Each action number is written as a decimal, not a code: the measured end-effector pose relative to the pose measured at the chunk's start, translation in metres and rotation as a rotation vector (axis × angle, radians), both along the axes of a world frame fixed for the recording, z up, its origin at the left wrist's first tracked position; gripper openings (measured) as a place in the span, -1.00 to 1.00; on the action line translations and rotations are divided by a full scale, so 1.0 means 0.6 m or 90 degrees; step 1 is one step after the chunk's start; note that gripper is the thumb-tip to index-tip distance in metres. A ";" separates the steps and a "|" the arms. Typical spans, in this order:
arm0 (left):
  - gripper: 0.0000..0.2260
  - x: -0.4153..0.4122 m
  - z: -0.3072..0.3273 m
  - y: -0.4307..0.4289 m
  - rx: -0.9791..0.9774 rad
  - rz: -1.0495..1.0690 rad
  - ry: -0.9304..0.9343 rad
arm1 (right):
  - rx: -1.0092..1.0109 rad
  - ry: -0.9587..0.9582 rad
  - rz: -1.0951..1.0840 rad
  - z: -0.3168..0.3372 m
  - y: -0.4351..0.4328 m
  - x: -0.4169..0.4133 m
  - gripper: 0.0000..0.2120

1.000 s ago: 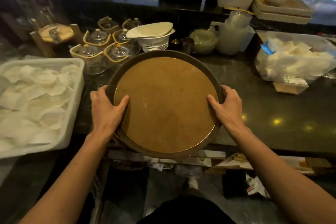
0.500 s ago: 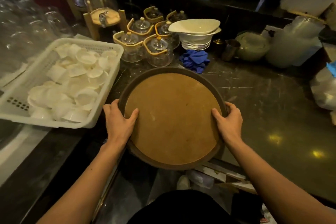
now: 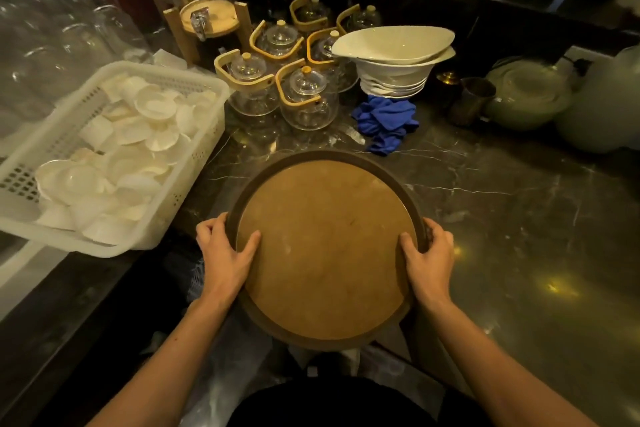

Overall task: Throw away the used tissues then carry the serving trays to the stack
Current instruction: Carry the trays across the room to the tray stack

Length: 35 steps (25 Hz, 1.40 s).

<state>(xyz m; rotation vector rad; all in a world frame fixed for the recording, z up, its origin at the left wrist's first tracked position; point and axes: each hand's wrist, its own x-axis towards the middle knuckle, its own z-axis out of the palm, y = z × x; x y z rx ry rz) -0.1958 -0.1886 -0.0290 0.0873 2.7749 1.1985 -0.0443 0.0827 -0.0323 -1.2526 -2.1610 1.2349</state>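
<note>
Head view: round serving tray [image 3: 325,250], empty, held at both rims over the dark table [image 3: 519,218] edge; left hand [image 3: 225,253] and right hand [image 3: 429,260] closed on it, thumbs on top. Advised handling: keep level, clear the glass teapots [image 3: 304,97] and white basket [image 3: 114,156].

tray [image 3: 325,246] tan, dark-brown rim | cloth [image 3: 386,121] blue | basket [image 3: 114,246] white | counter [image 3: 502,204] dark, white-veined
</note>
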 end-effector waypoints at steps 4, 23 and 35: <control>-0.41 0.000 -0.014 0.000 -0.027 0.004 0.008 | -0.002 -0.003 0.005 -0.006 -0.002 -0.007 -0.50; -0.42 -0.023 -0.032 0.000 -0.115 -0.039 -0.062 | 0.102 -0.201 0.056 -0.026 -0.002 -0.025 -0.45; -0.43 -0.034 -0.019 0.001 -0.258 -0.071 -0.051 | 0.148 -0.275 0.061 -0.030 -0.002 -0.030 -0.46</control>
